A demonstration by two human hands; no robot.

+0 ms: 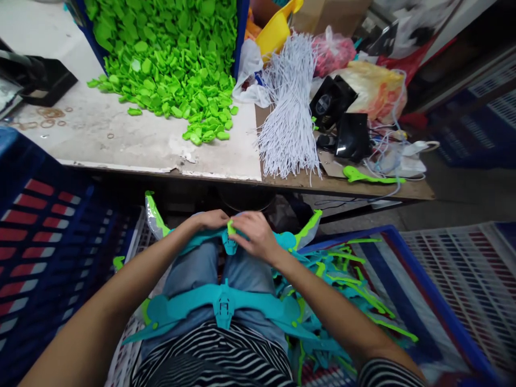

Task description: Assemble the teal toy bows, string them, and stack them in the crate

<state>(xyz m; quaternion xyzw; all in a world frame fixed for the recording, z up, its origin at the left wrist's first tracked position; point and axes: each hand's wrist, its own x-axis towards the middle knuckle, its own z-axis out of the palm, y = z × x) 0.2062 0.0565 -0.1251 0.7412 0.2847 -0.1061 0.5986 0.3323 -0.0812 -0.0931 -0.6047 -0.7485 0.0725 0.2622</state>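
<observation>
Across my knees lies a teal plastic toy bow (193, 242) with lime-green ends. My left hand (213, 219) is closed around its middle from behind, with the fingertips partly hidden. My right hand (258, 236) pinches a small green plastic piece (231, 228) against the top of the bow's central block (230, 244). Nearer to me, a second toy bow (253, 300) rests on my lap, its slotted centre facing up. Neither hand touches that one.
A blue bin (241, 43) spills green pieces (173, 86) onto the worktable (141, 140). White strings (290, 113) hang near the table edge, beside black devices (352, 134). At my right, a blue-rimmed crate (435, 290) holds several bows; a blue basket (52, 226) stands left.
</observation>
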